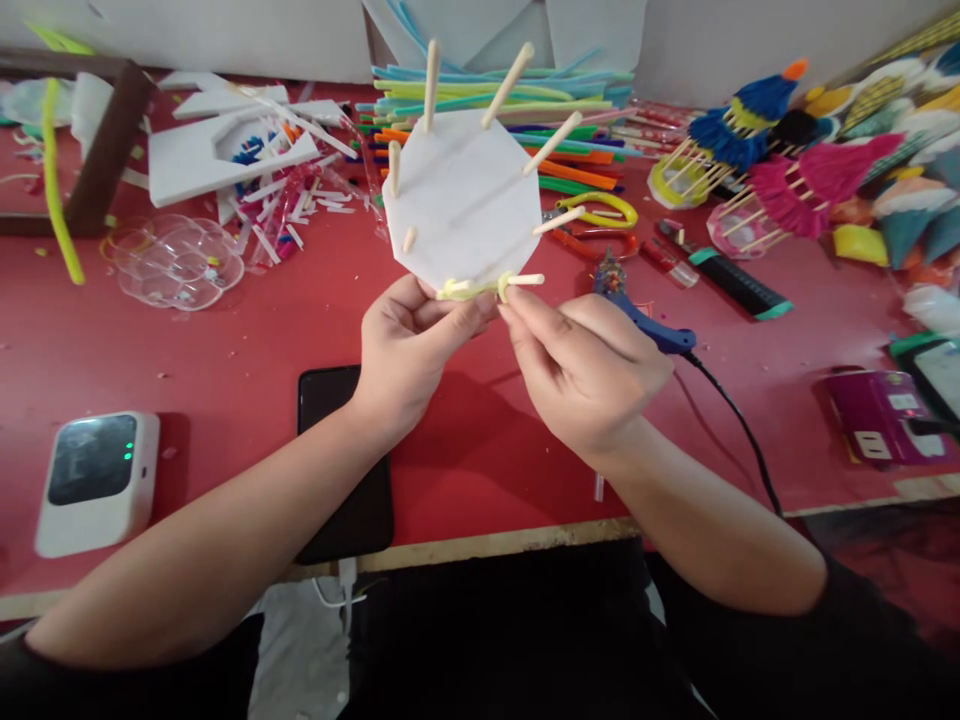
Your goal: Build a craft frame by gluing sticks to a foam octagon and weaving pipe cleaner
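Note:
A white many-sided foam board (465,200) is held up off the table, with several wooden sticks (510,85) standing out around its edge. My left hand (409,345) grips the board's near edge between thumb and fingers. A pale yellow pipe cleaner (474,291) runs along that edge and bends around two of the near sticks. My right hand (581,365) pinches the pipe cleaner at the right-hand near stick. Its far end is hidden among the fingers.
Behind lie bundled coloured pipe cleaners (495,90), yellow-handled pliers (600,210) and a corded blue glue gun (645,320). A black phone (345,480) and white device (97,480) sit near the front. Finished-looking blue and pink stick models (810,195) stand at right.

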### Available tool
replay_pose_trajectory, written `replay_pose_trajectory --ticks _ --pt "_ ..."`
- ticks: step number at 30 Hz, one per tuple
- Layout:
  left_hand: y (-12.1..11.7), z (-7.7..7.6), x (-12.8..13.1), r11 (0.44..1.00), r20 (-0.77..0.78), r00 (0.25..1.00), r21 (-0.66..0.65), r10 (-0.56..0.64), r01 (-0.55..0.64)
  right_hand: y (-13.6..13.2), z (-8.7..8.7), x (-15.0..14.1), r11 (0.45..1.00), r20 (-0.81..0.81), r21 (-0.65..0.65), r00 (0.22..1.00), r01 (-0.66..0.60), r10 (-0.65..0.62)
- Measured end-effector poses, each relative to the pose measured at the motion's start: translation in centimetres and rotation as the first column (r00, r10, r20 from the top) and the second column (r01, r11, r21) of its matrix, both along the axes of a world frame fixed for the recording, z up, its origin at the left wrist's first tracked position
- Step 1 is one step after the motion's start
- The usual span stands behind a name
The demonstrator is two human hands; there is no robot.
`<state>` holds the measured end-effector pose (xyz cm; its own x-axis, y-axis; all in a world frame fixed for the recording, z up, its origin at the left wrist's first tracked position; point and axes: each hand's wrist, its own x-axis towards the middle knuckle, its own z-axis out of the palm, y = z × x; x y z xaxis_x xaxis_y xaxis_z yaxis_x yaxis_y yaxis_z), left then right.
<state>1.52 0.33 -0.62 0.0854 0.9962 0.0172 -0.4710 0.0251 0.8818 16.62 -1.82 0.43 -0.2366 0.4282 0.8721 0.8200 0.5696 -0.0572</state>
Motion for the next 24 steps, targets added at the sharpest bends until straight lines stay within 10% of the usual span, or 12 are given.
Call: replay_pose_trajectory --ticks 24 --pt "-0.64 0.17 -0.05 0.986 -0.206 0.971 0.141 0.121 -0.093 0.28 -0.61 -0.31 0.996 -0.019 -0.078 0.999 0.039 -0.041"
